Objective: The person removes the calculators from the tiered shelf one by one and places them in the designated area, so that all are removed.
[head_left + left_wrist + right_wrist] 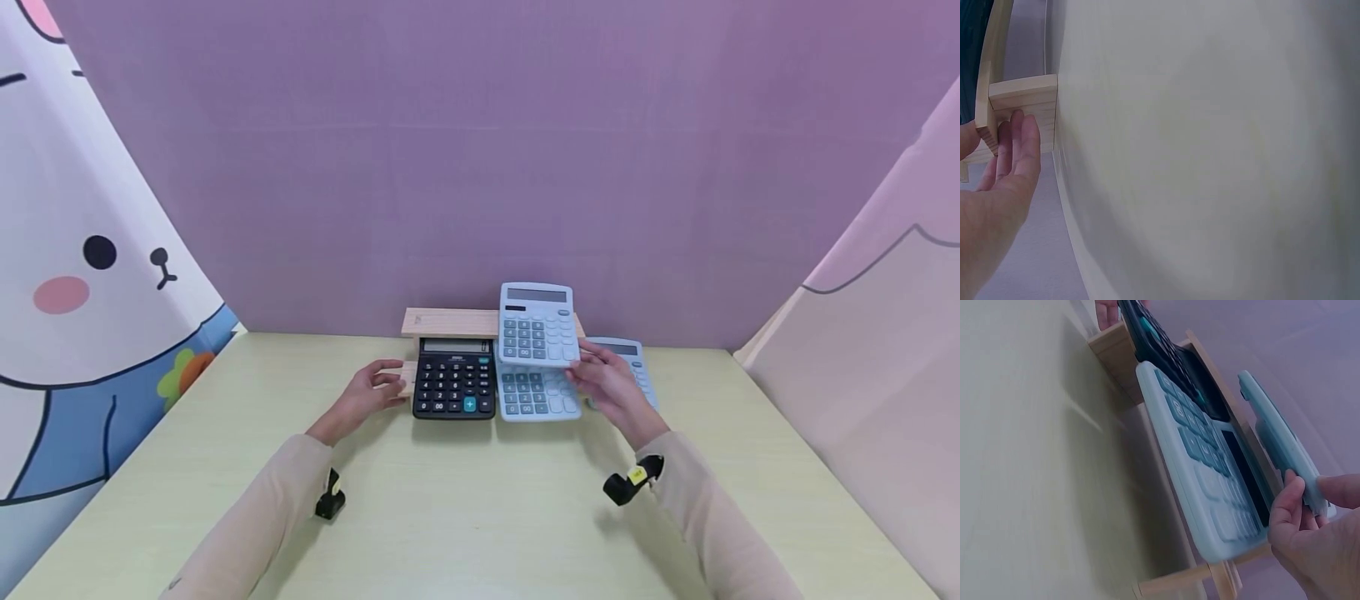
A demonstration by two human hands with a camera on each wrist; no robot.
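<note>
A two-tier wooden stand (450,322) stands on the table against the back wall. My left hand (366,390) grips its left end, thumb and fingers on either side of the wooden board (986,119) in the left wrist view. A black calculator (453,379) rests tilted on the lower tier at left. Beside it leans a light blue calculator (538,398), its upper part hidden in the head view. My right hand (611,387) pinches a second blue calculator (536,327) by its lower right corner, in front of the upper tier. The right wrist view shows this calculator (1285,440) edge-on.
Another light blue calculator (628,350) is partly hidden behind my right hand, right of the stand. The pale tabletop (480,517) stretches toward me. A purple backdrop (480,167) rises behind, and a cartoon-printed cloth (112,350) hangs at the left.
</note>
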